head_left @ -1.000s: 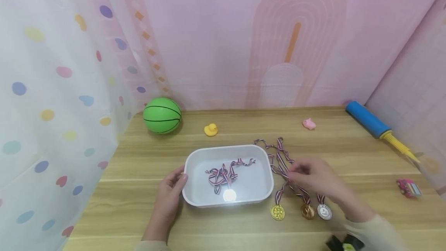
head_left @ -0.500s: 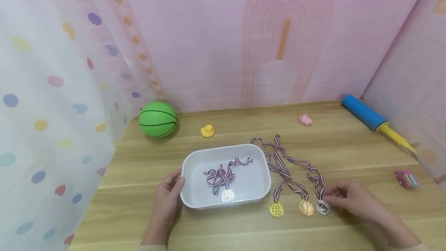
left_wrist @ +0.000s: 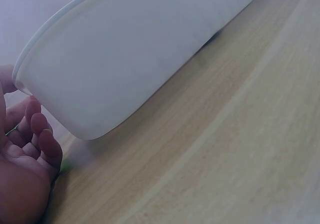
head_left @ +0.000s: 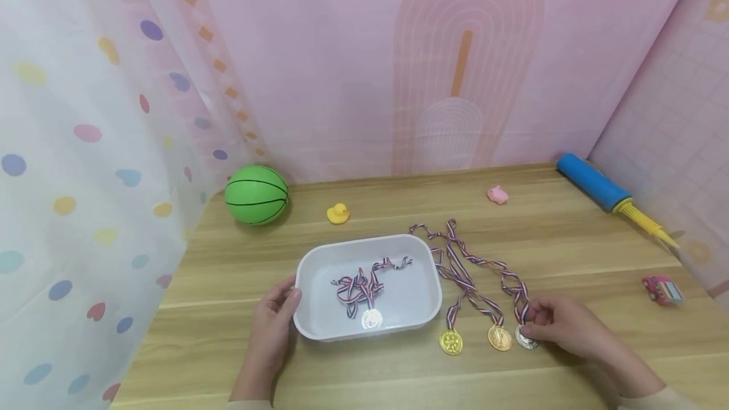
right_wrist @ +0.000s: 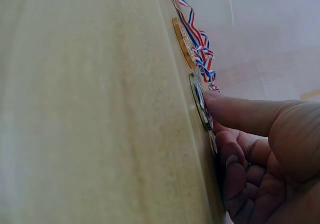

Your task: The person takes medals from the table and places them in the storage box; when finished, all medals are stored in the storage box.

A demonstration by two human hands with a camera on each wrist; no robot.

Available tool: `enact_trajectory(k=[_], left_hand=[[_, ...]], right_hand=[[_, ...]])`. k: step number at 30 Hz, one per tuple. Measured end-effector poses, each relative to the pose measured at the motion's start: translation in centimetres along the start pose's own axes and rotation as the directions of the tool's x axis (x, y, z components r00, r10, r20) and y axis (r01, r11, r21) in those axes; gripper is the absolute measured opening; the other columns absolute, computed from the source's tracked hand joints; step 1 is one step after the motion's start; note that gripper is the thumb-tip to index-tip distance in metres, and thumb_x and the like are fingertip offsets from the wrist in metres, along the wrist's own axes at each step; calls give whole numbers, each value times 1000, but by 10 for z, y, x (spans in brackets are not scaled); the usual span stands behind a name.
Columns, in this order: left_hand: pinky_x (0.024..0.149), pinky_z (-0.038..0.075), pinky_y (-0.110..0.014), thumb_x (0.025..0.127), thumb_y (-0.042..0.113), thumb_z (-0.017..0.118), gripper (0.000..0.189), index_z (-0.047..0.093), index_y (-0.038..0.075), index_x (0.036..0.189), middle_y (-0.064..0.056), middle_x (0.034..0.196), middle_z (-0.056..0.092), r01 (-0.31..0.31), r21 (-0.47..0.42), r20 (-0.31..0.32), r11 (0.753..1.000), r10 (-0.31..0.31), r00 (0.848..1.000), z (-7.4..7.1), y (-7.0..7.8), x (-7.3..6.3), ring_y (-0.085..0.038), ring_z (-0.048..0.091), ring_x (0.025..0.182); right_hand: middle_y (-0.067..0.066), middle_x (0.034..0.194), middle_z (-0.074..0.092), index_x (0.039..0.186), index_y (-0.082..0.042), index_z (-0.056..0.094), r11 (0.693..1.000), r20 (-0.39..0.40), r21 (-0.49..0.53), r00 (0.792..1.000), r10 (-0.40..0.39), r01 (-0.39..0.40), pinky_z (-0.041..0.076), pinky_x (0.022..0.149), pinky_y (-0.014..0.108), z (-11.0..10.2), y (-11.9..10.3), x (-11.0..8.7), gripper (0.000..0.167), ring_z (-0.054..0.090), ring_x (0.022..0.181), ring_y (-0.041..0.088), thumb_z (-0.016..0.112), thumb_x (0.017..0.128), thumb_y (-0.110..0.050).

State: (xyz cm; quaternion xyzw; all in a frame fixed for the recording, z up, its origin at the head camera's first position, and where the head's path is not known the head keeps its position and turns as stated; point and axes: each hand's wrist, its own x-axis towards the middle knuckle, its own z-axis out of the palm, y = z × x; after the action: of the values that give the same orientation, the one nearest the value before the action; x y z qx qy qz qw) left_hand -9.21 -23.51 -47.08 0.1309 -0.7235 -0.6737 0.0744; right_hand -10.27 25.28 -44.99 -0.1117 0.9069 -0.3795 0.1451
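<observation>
My left hand [head_left: 272,324] grips the left rim of a white plastic tub [head_left: 319,328], its thumb over the edge and fingers curled outside. Inside the tub lies a medal [head_left: 372,319] with a tangled striped ribbon [head_left: 353,293]. My right hand [head_left: 569,326] pinches a silver medal [head_left: 525,338] where its ribbon joins; in the right wrist view the thumb lies on the face of the silver medal [right_wrist: 199,101]. A bronze-gold medal [head_left: 500,338] and a yellow-gold medal [head_left: 451,342] lie to its left. Their red, white and blue ribbons [head_left: 464,277] overlap beside the tub.
A green ball [head_left: 257,195] and a yellow rubber duck [head_left: 338,213] stand behind the tub. A small pink pig [head_left: 498,195] sits at the back. Farther right are a blue and yellow pump [head_left: 595,181] and a pink toy car [head_left: 662,290]. Curtains border the wooden table.
My right hand has moved from the ribbons rightward and toward me to the silver medal, and now pinches it. My left hand keeps its hold on the tub. The head view has shifted slightly.
</observation>
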Motion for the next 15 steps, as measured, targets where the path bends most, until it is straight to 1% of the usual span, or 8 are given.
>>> enact_trajectory(k=[3,6,10,15], left_hand=[[80,54,-22,97,14,57,36,54,-2,129,-19,106,59,-4,-3,3,1000,4,1000,0,0,0,-16,59,93],[81,54,-23,97,13,57,36,54,-1,130,-18,107,59,6,-6,5,1000,-5,1000,-1,1,1,-17,59,94],[81,54,-23,97,12,55,35,54,0,130,-17,108,58,25,-6,7,1000,-25,1000,-1,1,1,-17,59,94],[80,54,-23,97,12,56,35,54,0,130,-18,108,58,27,2,4,1000,-27,1000,-1,0,1,-17,59,94]], right_hand=[[-2,73,56,85,-11,63,1000,-3,-13,1000,15,-15,42,57,24,0,-1,1,28,49,65,10,79,76,-31],[-2,73,56,84,-10,63,1000,-3,-10,1000,7,-7,42,57,24,-1,-1,3,26,50,65,10,79,77,-29],[-2,72,57,82,-10,63,1000,-13,-14,1000,15,-16,43,59,24,-2,-1,5,23,51,65,10,78,77,-27],[-3,72,59,81,-11,63,999,-34,-37,999,22,-24,44,62,26,-5,1,11,22,53,68,11,78,78,-28]])
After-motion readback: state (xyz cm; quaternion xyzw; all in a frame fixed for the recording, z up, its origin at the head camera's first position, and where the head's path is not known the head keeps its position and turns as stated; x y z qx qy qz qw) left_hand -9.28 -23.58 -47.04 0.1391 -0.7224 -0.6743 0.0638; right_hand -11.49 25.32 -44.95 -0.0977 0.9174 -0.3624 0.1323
